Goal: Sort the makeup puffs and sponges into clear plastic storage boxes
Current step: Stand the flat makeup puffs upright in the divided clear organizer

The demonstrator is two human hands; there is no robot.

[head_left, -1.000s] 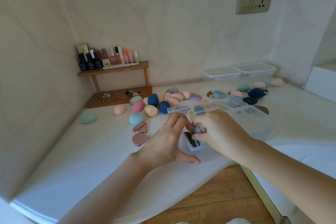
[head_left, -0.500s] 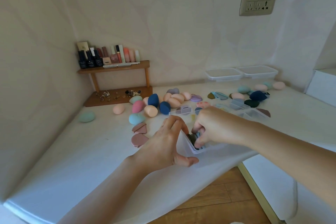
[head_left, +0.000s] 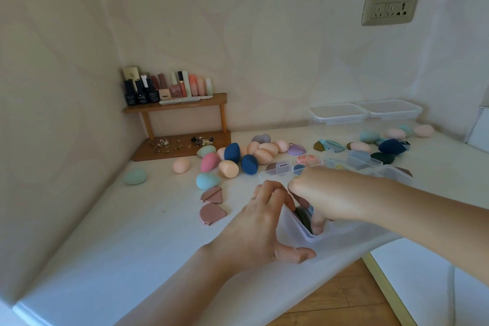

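A clear compartment box [head_left: 296,227] stands at the table's front edge, with a dark green puff [head_left: 303,216] upright in its near compartment. My left hand [head_left: 260,227] presses straight fingers against the box's left wall, thumb spread along the table. My right hand [head_left: 325,193] reaches down into that compartment, fingers curled on a blue-grey puff [head_left: 310,210] beside the green one; only its edge shows. Egg-shaped sponges [head_left: 232,152] in pink, peach, navy and mint lie behind. Two dusty-pink flat puffs [head_left: 211,213] lie to the left.
A wooden shelf [head_left: 174,103] with cosmetic bottles stands in the back left corner. Two more clear boxes [head_left: 338,114] sit against the back wall, with sponges and puffs [head_left: 391,147] in front of them. A mint sponge [head_left: 135,176] lies alone far left. The table edge drops to wood floor below.
My right hand has pushed deeper into the near compartment with the blue-grey puff. My left hand stays against the box's left wall.
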